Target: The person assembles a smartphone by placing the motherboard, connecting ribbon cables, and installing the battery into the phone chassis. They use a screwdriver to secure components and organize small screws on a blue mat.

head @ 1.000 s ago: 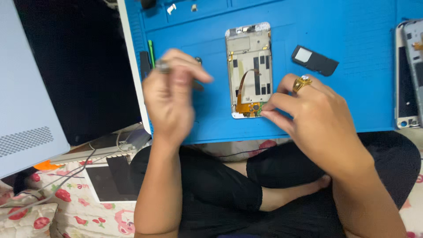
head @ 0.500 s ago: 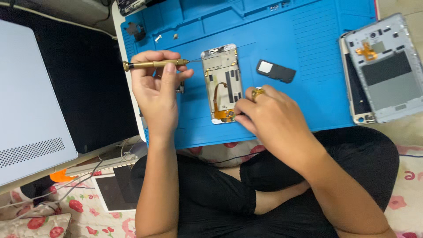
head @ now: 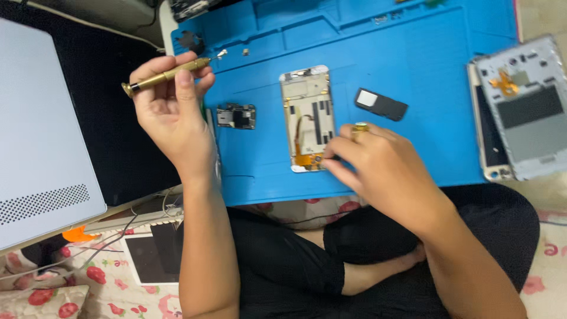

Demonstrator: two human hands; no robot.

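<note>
An opened white phone frame lies face down on a blue work mat, its inner parts and an orange flex cable showing. My right hand, with a gold ring, rests its fingertips on the frame's lower end. My left hand is raised over the mat's left edge and holds a brass screwdriver, tip pointing right toward small screws. A small circuit board lies between my left hand and the frame.
A black rectangular part lies right of the frame. A grey phone back housing sits at the mat's right edge. A white device case and black surface stand on the left. Cables and a tablet lie by my crossed legs.
My left hand has lifted up and left with the screwdriver, away from the frame, uncovering the small circuit board. My right hand stays on the frame's lower end.
</note>
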